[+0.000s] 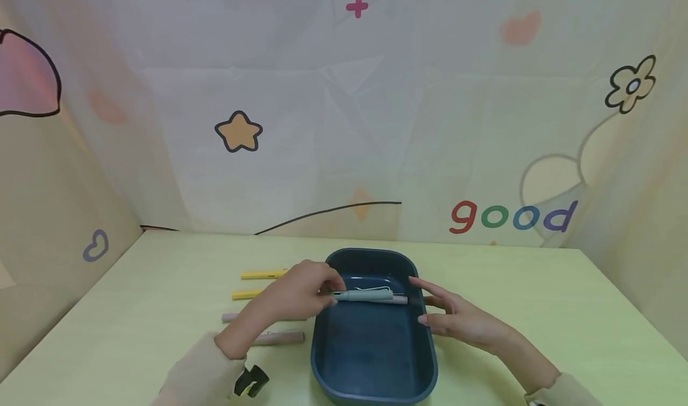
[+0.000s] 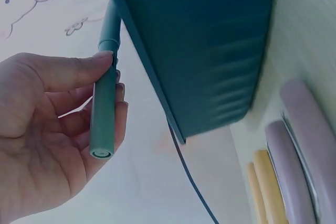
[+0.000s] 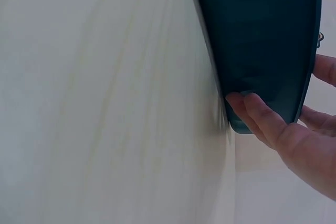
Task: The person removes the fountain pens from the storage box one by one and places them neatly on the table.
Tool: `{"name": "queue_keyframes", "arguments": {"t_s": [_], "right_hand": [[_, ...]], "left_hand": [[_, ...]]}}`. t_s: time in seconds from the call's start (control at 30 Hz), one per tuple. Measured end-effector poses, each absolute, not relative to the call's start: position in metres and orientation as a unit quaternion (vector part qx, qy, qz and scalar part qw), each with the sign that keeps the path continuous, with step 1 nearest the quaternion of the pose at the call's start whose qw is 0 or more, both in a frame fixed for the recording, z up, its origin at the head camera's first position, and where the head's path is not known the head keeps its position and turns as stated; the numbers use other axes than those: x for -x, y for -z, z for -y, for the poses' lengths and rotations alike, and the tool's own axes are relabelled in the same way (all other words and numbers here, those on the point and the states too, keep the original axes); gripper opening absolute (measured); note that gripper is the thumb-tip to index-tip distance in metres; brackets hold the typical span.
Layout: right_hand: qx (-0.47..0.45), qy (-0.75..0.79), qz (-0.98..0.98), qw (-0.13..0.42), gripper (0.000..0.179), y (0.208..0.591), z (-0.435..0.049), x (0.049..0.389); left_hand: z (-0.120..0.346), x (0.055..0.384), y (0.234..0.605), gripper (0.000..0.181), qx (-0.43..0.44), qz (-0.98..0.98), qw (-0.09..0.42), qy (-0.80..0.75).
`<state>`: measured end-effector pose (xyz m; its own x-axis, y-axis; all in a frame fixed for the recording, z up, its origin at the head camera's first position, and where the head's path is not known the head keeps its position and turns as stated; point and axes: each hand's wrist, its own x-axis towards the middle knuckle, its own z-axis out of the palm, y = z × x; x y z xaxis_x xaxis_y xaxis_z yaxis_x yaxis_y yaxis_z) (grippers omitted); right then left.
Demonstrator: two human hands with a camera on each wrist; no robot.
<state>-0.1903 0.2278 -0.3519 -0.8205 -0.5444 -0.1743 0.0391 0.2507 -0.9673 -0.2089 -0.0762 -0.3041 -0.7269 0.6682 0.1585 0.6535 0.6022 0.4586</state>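
Note:
My left hand (image 1: 309,289) pinches a pale green clip pen (image 1: 365,295) between thumb and fingers, over the left rim of a dark blue rectangular box (image 1: 371,358). The left wrist view shows the pen's (image 2: 103,108) blunt end toward the camera and its far end past the box's rim. Just under it in the head view, a pale purple pen (image 1: 400,300) shows in the box, partly hidden. My right hand (image 1: 462,322) holds the box's right wall, with fingertips at the rim and others against the outer side (image 3: 262,51).
Left of the box, two yellow pens (image 1: 260,274) and two pale purple pens (image 1: 282,337) lie on the light green table (image 1: 134,334), partly behind my left arm. A black clip-like item (image 1: 251,381) is by the left sleeve. A printed curtain (image 1: 301,173) stands behind the table.

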Motion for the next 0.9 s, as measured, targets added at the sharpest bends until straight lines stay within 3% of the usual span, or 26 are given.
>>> {"name": "queue_keyframes", "arguments": {"t_s": [0.9], "right_hand": [[0.178,0.585,-0.751,0.249,0.074,0.351,-0.229,0.192]], "left_hand": [[0.164,0.185,0.309,0.014,-0.33,-0.891,0.03,-0.311]]}}
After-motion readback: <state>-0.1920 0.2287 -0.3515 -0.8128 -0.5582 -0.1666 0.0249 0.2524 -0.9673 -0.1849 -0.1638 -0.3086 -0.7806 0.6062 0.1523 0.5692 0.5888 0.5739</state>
